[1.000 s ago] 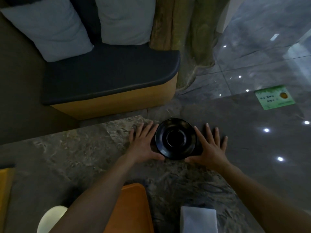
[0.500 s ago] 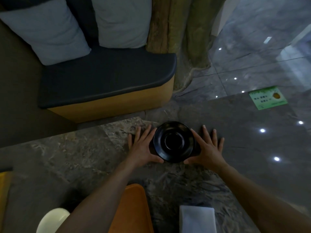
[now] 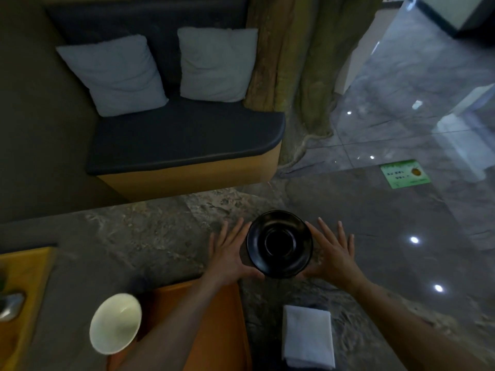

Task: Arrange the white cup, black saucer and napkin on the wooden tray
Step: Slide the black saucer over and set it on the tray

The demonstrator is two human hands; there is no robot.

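The black saucer [image 3: 280, 243] is held between my two hands above the marble table, and its rim covers part of my fingers. My left hand [image 3: 227, 253] presses its left edge, fingers spread, thumb under the near rim. My right hand [image 3: 332, 253] does the same on the right edge. The white cup [image 3: 115, 324] stands near left, beside the orange wooden tray [image 3: 225, 330], which my left forearm partly hides. The folded white napkin [image 3: 308, 336] lies on the table near right, between my forearms.
A dark cushioned bench [image 3: 184, 140] with two grey pillows stands beyond the table's far edge. A yellow surface [image 3: 24, 274] with a metal object lies at the far left. A green label [image 3: 404, 174] shows at the right; a tree-like pillar [image 3: 292, 76] rises behind.
Both hands have closed in on the saucer's edges, and it now sits over my fingers instead of flat between them. The camera has pulled back, bringing more of the cup and tray into view.
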